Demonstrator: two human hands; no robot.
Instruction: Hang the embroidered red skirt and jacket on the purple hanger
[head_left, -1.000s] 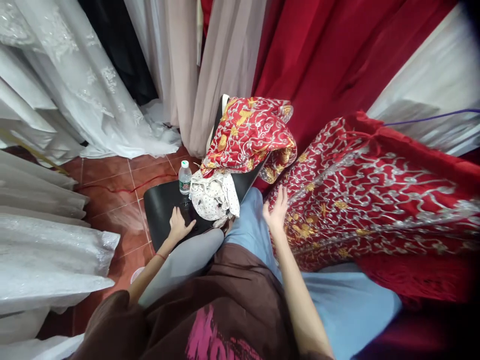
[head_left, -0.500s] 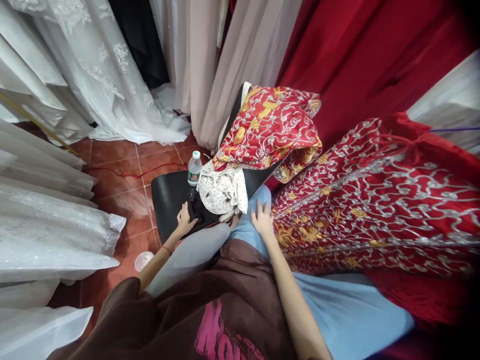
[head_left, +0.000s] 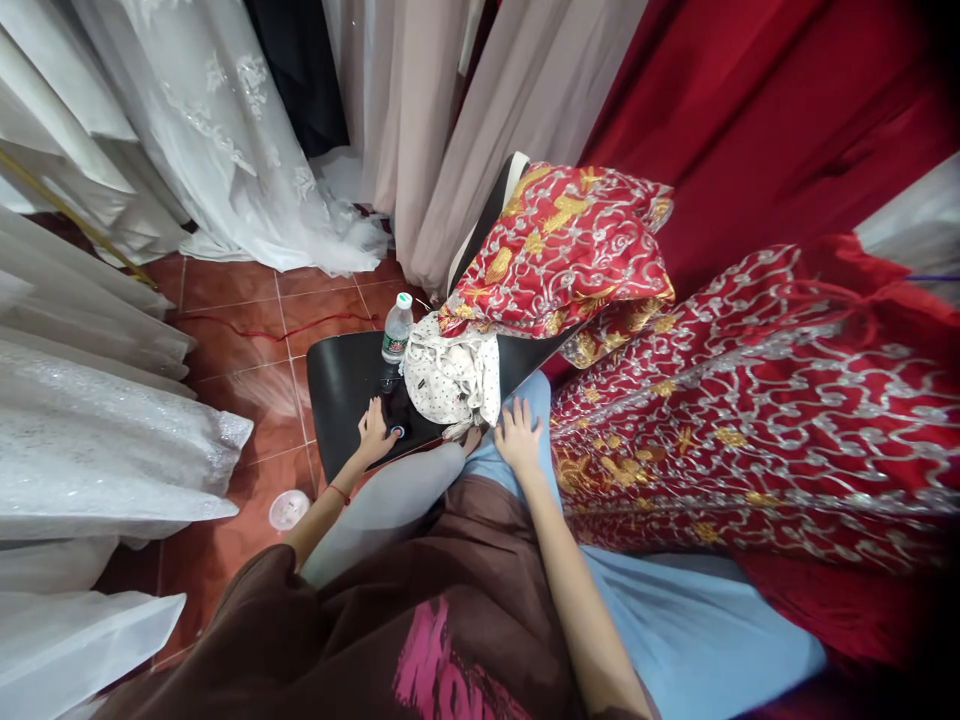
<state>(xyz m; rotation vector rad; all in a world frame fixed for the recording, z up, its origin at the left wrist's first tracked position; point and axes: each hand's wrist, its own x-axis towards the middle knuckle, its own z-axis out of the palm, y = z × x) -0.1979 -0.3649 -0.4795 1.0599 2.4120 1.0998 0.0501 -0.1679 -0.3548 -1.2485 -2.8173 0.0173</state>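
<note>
My left hand is at the black chair seat, thumb spread from the fingers. It rests beside a dark, glossy, phone-like object, its thumb near a small lit round spot at the lower end. My right hand lies with spread fingers on the light blue cloth over my leg, holding nothing. Between the hands, a crumpled white dotted cloth item sits on the seat. A clear plastic bottle with a white cap stands behind the phone-like object.
Red embroidered fabric is heaped over the chair's far side. A larger red and silver garment spreads at my right. White gowns hang at left, pale pink drapes behind. A round plastic container sits on the tiled floor.
The view has shifted slightly. A small lit spot now shows on the phone-like object by my left thumb. My right hand has moved a little closer to the white dotted cloth.
</note>
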